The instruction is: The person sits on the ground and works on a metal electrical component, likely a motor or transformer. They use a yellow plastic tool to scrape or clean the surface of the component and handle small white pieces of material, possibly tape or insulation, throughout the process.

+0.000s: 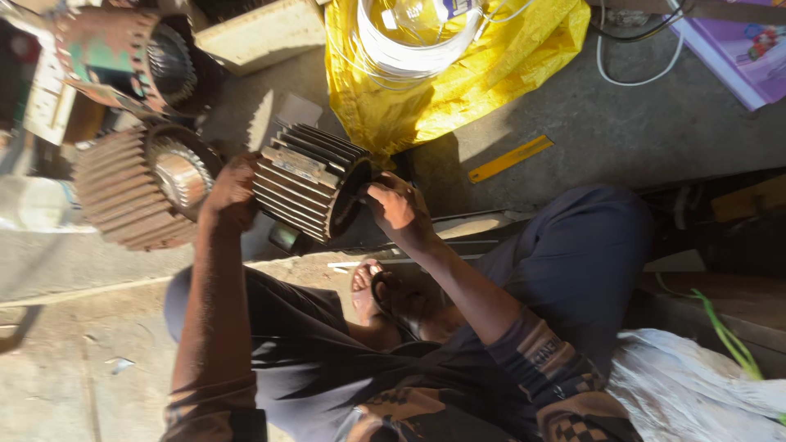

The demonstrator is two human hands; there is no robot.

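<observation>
left hand (232,195) and right hand (399,209) gripping finned motor housing (307,182), its bore in shadow

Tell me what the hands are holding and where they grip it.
A finned motor housing: left hand on its closed end, right hand at the open end's rim.

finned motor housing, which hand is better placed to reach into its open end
Right. The right hand already sits at the open end of the finned motor housing, fingers curled on its rim. The left hand presses the closed far side, steadying it.
</observation>
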